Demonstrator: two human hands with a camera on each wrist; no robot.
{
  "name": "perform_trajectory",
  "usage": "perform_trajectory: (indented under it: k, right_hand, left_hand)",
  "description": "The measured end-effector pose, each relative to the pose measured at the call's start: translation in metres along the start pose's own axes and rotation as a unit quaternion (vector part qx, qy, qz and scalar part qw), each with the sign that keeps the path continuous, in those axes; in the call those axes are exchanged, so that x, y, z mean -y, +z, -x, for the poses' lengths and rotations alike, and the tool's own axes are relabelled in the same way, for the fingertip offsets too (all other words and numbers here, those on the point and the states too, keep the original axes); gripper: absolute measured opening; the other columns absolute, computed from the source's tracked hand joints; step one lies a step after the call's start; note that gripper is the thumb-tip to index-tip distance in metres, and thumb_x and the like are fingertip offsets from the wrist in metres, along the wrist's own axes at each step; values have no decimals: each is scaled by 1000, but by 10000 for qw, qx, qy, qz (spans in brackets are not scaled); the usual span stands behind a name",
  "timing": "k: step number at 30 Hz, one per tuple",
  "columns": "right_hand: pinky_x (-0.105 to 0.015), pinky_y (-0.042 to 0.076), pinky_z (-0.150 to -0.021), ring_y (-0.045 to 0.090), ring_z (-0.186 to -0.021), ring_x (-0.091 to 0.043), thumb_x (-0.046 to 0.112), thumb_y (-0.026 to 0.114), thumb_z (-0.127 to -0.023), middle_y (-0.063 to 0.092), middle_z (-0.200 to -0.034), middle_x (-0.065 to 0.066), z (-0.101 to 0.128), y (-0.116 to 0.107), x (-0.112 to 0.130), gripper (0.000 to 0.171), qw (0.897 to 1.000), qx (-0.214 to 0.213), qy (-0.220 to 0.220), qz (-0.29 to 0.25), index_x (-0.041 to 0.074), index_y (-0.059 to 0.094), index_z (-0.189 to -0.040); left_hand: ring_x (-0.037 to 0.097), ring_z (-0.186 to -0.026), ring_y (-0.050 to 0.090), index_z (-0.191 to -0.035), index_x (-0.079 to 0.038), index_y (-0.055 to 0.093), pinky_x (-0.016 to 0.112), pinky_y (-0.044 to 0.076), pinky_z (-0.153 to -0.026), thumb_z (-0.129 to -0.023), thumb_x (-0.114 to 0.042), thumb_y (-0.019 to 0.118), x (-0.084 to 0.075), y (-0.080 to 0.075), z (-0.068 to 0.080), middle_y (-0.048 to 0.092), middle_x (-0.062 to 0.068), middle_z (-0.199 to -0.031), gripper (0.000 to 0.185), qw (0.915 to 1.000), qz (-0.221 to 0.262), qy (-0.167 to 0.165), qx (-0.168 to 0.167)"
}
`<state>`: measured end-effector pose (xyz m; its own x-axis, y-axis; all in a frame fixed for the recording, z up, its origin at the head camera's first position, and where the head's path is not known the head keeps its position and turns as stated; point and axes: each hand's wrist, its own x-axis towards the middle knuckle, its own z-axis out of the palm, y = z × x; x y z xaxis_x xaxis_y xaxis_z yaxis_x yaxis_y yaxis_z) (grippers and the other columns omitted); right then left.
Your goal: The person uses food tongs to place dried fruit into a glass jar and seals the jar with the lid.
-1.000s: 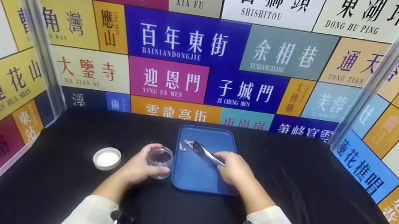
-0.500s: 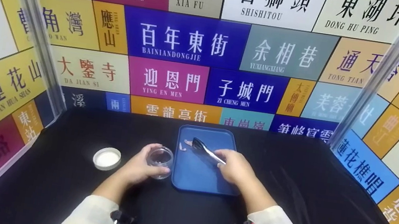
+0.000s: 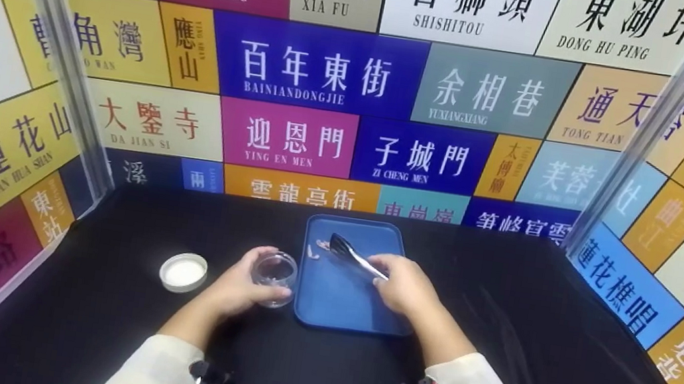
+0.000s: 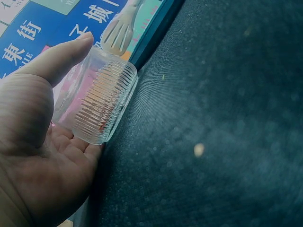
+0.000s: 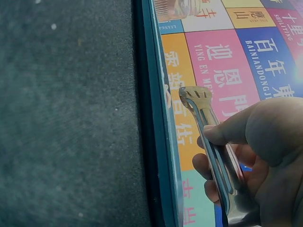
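My left hand (image 3: 238,288) grips a small clear ribbed glass jar (image 3: 275,273) standing on the black cloth just left of a blue tray (image 3: 334,298). In the left wrist view the thumb and palm wrap the jar (image 4: 97,101). My right hand (image 3: 405,288) holds metal tongs (image 3: 354,257) over the tray, tips pointing up-left near small pale pieces (image 3: 315,247) at the tray's far left. In the right wrist view the tongs (image 5: 208,127) sit between thumb and fingers, tips close together above the tray's rim (image 5: 158,118).
A white round lid (image 3: 183,272) lies on the black cloth left of the jar. Colourful sign-printed panels wall in the table at the back and both sides. Clear plastic posts stand at the back corners.
The right hand and tongs shifted slightly right and back from the pale pieces. The left hand and jar stayed still.
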<state>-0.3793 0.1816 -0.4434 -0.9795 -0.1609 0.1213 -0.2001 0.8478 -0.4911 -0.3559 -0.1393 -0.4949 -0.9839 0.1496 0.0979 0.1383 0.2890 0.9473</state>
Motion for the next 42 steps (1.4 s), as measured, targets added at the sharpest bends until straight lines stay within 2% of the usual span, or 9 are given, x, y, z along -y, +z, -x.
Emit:
perform_trajectory:
  k: [9, 17, 29, 42]
  right_hand:
    - [-55, 47, -120, 63, -138, -32, 12, 71, -101, 71, -144, -6, 2, -6, 8, 40, 10000, -39, 8, -72, 20, 72, -139]
    - [-57, 42, -125, 56, -148, -32, 18, 69, -103, 66, -151, -6, 5, -15, 14, 41, 9998, -58, 125, -161, 23, 69, -144]
    - [-56, 44, -124, 59, -145, -32, 17, 70, -102, 68, -149, -7, 11, -22, 23, 41, 9992, -292, -269, -92, 22, 70, -143]
    - [-54, 45, -123, 61, -143, -30, 17, 71, -101, 69, -147, -5, 19, -24, 40, 40, 9984, -284, -471, -155, 25, 72, -141]
  left_hand:
    - [33, -138, 61, -154, -15, 48, 56, 41, -126, -80, -27, 96, -1, 0, 0, 63, 12, -152, 90, 10000, -65, -29, -25]
    - [33, -139, 61, -155, -15, 48, 56, 41, -126, -80, -29, 96, -2, 0, 1, 62, 12, -153, 89, 10000, -95, -21, 2]
    - [37, -141, 60, -155, -7, 46, 54, 41, -126, -81, -18, 94, 1, 1, -1, 60, 20, -154, 88, 9996, 203, 211, 55]
    - [37, -139, 61, -155, -8, 46, 54, 41, -126, -81, -20, 95, 1, 0, -1, 61, 18, -152, 90, 9997, 141, 175, 45]
